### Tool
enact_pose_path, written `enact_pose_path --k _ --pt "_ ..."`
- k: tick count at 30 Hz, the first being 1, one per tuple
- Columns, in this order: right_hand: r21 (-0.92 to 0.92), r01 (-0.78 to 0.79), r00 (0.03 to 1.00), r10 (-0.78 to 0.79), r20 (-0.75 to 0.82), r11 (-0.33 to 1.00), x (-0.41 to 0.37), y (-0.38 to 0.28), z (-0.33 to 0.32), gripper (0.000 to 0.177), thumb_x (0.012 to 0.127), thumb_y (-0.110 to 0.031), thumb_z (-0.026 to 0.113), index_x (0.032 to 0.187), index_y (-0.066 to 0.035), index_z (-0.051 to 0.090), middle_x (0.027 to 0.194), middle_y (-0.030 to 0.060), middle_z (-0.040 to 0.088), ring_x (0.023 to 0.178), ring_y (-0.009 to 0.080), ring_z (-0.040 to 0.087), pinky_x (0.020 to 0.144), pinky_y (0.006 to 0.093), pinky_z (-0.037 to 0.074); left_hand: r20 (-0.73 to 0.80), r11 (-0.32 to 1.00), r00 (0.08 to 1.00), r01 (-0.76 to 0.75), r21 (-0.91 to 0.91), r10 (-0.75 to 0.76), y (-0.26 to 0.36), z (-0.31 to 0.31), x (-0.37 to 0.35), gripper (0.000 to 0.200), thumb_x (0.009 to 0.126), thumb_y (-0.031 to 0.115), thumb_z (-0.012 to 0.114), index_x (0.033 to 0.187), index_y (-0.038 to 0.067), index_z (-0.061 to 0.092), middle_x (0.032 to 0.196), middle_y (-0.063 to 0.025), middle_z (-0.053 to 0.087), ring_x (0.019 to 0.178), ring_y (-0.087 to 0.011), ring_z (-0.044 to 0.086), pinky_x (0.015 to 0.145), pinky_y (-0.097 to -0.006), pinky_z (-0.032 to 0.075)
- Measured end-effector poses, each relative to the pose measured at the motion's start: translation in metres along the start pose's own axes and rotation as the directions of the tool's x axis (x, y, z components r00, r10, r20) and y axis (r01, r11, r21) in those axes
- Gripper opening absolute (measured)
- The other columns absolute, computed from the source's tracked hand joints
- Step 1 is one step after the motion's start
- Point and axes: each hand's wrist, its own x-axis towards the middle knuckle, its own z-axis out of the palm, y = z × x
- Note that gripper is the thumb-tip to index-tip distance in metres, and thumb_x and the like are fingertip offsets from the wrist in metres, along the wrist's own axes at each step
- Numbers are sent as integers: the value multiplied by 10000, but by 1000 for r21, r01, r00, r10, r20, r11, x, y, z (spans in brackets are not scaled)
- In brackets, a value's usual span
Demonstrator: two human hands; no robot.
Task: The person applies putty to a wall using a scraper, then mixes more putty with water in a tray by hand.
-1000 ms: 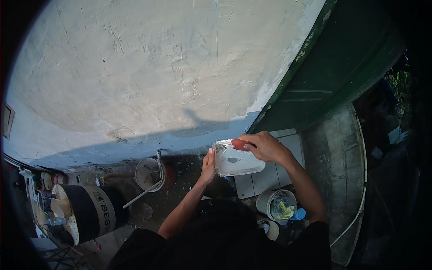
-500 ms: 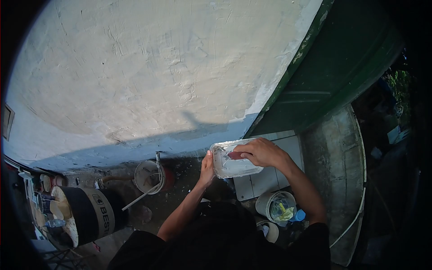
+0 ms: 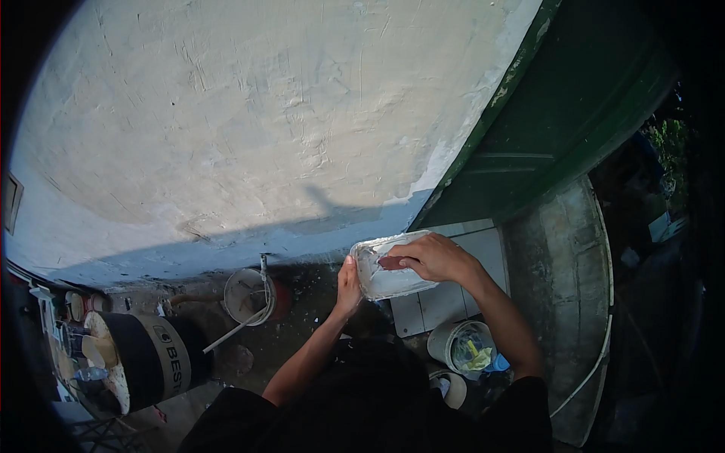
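A white rectangular tub with a coated rim and white paste inside is held out in front of me. Wrapped round its left end is my left hand, the thumb up along the wall. My right hand reaches over the tub from the right and grips a putty knife by its dark red handle. The blade is down in the white paste and hard to make out. Beyond the tub rises a wall with a patchy cream and white coat, its lower part in shadow.
A green door stands right of the wall, with white tiles below. A bucket under a tap and a black drum are on the left. Near my right elbow sits a pail with plastic inside. A concrete ledge runs along the right.
The tub and both hands have shifted very slightly left. The putty knife has moved a little within the tub, still in my right hand.
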Motion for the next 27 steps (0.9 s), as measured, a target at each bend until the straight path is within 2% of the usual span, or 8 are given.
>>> enact_pose_path --k 3,5,8,11,14,18,23,27 --pt "-50 -6 998 3 -65 999 -3 -1 -10 231 871 -110 587 1093 -144 639 908 142 685 834 345 656 728 445 514 -9 999 1000 3 -33 -3 12 4 -2 491 1055 384 253 1169 -11 522 1045 -76 592 924 -118 551 844 -282 466" --pt "-83 -7 996 -1 -94 997 -5 -5 -20 228 885 -128 568 1092 -172 650 873 135 690 800 342 666 705 448 524 -37 997 998 -43 58 45 6 -2 -2 484 1056 379 252 1165 -10 519 1049 -75 587 933 -117 543 847 -282 463" --pt "-239 -111 994 105 -36 965 -6 -15 -26 262 874 -86 558 1109 -170 636 820 167 680 785 359 665 710 453 526 -80 983 991 -98 153 112 0 -6 -4 474 1057 372 248 1166 -7 511 1066 -77 579 953 -117 535 851 -276 457" --pt "-313 -281 958 286 -31 907 -3 -31 -31 304 861 -32 533 1135 -138 607 759 201 662 767 379 663 712 465 523 -139 977 976 -148 151 170 -13 -4 -6 466 1057 365 242 1181 -2 500 1086 -81 571 977 -126 531 863 -279 451" --pt "-338 -350 936 343 -84 873 -2 -33 -30 317 838 20 521 1145 -45 571 747 224 652 772 396 660 722 479 519 -161 959 952 -237 156 261 -20 -2 -8 474 1055 368 243 1236 -7 470 1128 -94 558 1025 -148 530 904 -295 439" --pt "-298 -460 887 448 -111 837 1 -25 -22 263 826 20 535 1087 43 561 812 260 652 819 412 652 763 489 516 -160 922 908 -376 95 387 -27 3 -6 537 1043 406 266 1334 -28 393 1208 -119 527 1115 -188 519 978 -332 411" --pt "-114 -516 855 501 -138 849 -4 9 -12 234 784 -16 554 1000 68 583 878 296 642 869 432 638 798 486 506 -167 923 908 -382 44 383 -30 4 -6 598 1028 451 290 1370 -37 344 1248 -131 507 1151 -200 509 1002 -352 401" --pt "116 -501 853 512 -101 857 -15 31 -13 195 745 -30 555 910 59 605 866 260 657 860 412 646 764 461 499 -179 936 921 -352 -3 346 -29 6 -8 602 1028 454 287 1373 -35 341 1253 -131 506 1150 -199 508 1002 -353 400"
